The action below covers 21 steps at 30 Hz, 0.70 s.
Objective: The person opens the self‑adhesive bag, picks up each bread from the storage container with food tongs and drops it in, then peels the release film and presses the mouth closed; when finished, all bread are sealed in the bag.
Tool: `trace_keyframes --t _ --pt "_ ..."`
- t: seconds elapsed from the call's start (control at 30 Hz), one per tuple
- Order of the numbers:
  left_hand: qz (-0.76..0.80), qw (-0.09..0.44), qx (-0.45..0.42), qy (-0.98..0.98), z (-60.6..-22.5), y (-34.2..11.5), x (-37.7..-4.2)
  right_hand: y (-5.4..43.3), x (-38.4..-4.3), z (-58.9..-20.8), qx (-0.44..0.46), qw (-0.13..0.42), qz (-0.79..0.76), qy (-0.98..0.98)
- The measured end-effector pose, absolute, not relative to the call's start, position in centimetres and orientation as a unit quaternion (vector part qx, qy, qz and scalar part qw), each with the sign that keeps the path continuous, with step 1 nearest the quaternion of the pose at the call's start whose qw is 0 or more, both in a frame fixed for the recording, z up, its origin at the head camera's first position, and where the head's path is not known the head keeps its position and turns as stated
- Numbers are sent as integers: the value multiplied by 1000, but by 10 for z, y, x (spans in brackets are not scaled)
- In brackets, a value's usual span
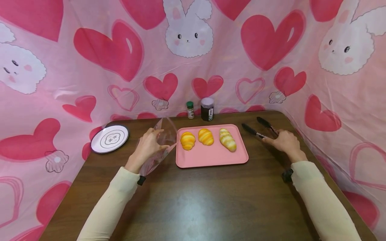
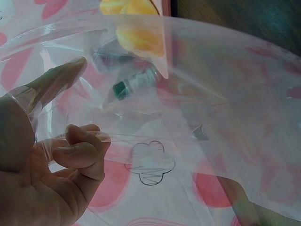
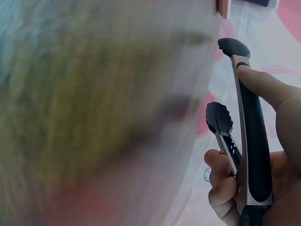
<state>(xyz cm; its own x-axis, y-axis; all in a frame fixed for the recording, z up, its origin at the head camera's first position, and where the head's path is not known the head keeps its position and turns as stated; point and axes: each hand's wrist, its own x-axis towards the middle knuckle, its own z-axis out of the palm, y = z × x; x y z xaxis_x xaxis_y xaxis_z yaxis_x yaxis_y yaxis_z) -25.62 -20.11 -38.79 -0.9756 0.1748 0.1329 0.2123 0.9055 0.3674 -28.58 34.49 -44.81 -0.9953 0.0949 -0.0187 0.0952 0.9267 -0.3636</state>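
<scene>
Left of the pink tray (image 1: 211,160), my left hand (image 1: 147,144) holds a clear plastic bag (image 1: 169,129), its mouth spread between thumb and curled fingers. In the left wrist view, the film of the bag (image 2: 197,113) stretches across most of the picture. To the right of the tray, my right hand (image 1: 284,142) grips a pair of black-tipped tongs (image 1: 252,130), thumb along one arm and fingers around the other. The two tong arms (image 3: 254,136) stand apart with nothing between the tips. Three bread rolls lie on the tray: two round striped ones (image 1: 187,140) and a longer one (image 1: 227,140).
A white plate (image 1: 110,139) with a drawing on it lies at the table's left edge. Behind the tray stand a small green-capped shaker (image 1: 190,110) and a dark jar with a lilac lid (image 1: 207,109). Patterned pink cloth hangs around the wooden table (image 1: 193,201).
</scene>
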Motion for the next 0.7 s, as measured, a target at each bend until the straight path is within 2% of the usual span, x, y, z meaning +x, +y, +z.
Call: trace_keyframes --t 0.37,0.7 --pt "-195 44 -99 -975 -390 -202 -257 329 -279 -425 22 -31 -169 985" --pt "-197 25 -80 -977 -389 -202 -258 285 -272 -397 -45 -65 -161 984"
